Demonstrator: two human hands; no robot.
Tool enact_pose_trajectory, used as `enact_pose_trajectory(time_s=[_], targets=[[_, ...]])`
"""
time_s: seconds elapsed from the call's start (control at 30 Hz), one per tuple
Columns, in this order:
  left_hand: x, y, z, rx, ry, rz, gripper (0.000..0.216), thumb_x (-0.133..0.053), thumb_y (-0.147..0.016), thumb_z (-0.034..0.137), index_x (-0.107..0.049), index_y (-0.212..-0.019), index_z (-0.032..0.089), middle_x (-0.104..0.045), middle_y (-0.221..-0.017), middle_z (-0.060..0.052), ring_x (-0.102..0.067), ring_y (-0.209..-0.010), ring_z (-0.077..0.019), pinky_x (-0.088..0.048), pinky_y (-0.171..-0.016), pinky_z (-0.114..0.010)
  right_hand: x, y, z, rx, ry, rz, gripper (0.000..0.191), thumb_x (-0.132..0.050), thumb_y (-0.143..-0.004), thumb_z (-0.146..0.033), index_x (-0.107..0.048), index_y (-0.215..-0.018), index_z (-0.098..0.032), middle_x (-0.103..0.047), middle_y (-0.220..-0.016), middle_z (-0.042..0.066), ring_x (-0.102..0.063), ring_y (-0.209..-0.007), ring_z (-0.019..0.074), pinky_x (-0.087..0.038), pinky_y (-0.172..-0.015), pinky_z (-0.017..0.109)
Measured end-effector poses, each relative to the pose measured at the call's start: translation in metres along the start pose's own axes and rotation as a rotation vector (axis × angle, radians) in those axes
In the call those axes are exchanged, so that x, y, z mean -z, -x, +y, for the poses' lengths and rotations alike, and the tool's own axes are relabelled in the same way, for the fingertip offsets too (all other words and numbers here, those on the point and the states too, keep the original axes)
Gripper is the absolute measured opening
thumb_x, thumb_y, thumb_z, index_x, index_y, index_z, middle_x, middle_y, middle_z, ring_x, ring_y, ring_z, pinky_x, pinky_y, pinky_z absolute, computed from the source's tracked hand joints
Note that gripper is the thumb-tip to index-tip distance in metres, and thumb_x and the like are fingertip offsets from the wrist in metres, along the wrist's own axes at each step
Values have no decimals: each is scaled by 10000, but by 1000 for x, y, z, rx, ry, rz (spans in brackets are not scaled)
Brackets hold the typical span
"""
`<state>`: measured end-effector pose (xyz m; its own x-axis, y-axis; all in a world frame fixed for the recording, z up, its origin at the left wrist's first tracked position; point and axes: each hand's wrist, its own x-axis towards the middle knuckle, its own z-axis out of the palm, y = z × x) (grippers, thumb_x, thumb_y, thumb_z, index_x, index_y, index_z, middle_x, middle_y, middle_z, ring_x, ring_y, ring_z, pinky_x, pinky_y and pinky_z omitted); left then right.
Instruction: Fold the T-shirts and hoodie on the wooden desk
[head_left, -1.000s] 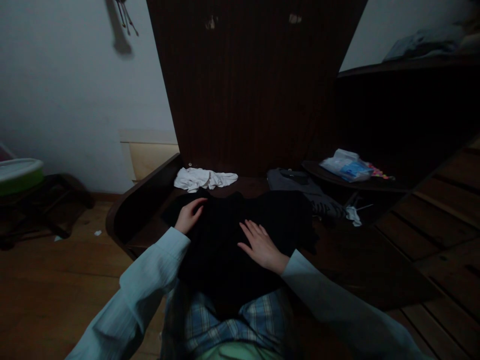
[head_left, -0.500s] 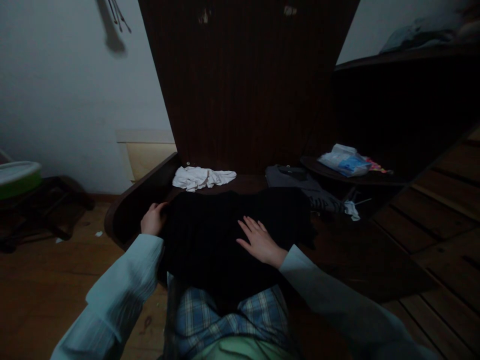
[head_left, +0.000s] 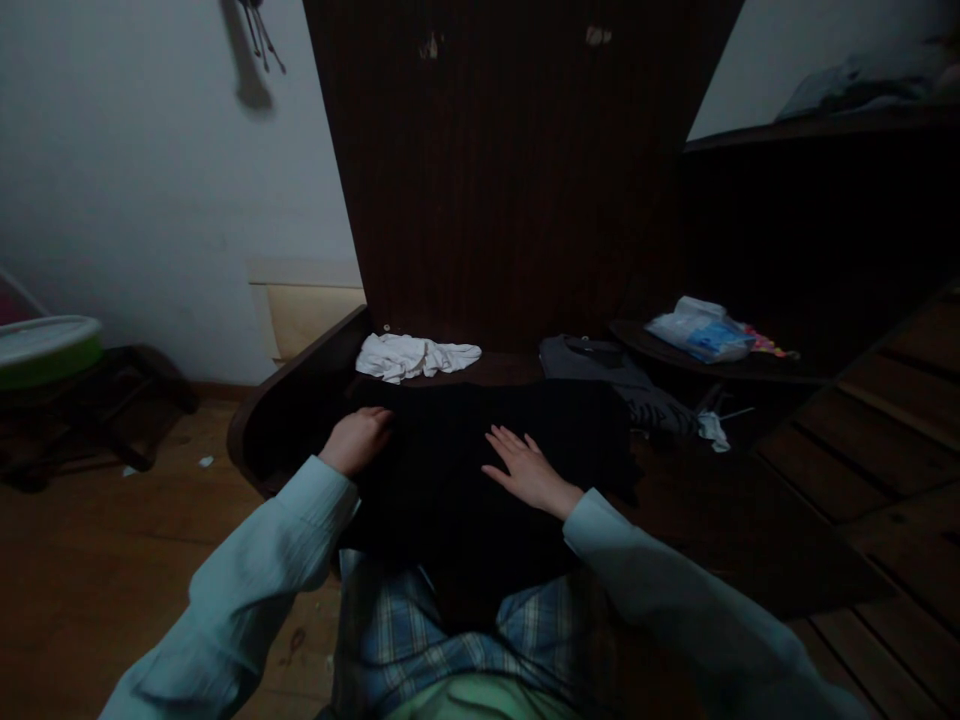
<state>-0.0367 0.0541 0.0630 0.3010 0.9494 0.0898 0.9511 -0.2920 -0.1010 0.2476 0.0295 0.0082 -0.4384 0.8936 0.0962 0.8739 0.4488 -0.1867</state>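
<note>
A black garment [head_left: 450, 480] lies spread across the dark wooden seat in front of me and over my lap; its folds are hard to make out in the dim light. My left hand [head_left: 358, 440] is at its left part, fingers curled into the fabric, with the fingertips hidden. Flat on the middle of the garment rests my right hand [head_left: 529, 473], fingers stretched out and a little apart, holding nothing.
Behind the garment lie a crumpled white cloth [head_left: 412, 357] and a grey garment [head_left: 585, 372]. A plastic packet [head_left: 701, 330] sits on a low shelf at right. The seat's raised arm [head_left: 300, 380] borders the left side. A green tub [head_left: 49, 355] stands far left.
My left hand has moved right, from the garment's left edge inward over it. My right hand stays at about the same place on the cloth. The view has shifted slightly.
</note>
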Motion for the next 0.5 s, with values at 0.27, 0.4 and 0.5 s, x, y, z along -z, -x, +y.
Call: enact_pose_trajectory(time_s=[0.27, 0.4, 0.5], targets=[[-48, -10, 50, -52, 112, -42, 558, -324, -868, 464, -361, -1322, 142, -310, -1411, -136, -261, -1301, -280, -304, -1006, -426, 1, 34, 25, -108, 27, 8, 600, -283, -859, -527, -323, -1348, -180, -271, -1428, 94, -232, -1320, 215, -205, -1054, 472], [-51, -13, 61, -76, 149, -17, 581, -295, -864, 507, -326, -1344, 180, -278, -1430, -107, -210, -1321, -274, -248, -1032, -458, 5, 48, 37, -150, 26, -35, 620, -291, -855, -525, -317, -1349, -152, -250, -1435, 107, -217, -1325, 229, -222, -1047, 483], [-51, -17, 64, -105, 179, -29, 604, -276, -864, 519, -302, -1354, 167, -253, -1439, -103, -181, -1330, -266, -223, -1041, -470, 18, 49, 40, -138, -24, -107, 654, -366, -821, -542, -371, -1320, -120, -286, -1417, 137, -245, -1313, 249, -256, -1044, 451]])
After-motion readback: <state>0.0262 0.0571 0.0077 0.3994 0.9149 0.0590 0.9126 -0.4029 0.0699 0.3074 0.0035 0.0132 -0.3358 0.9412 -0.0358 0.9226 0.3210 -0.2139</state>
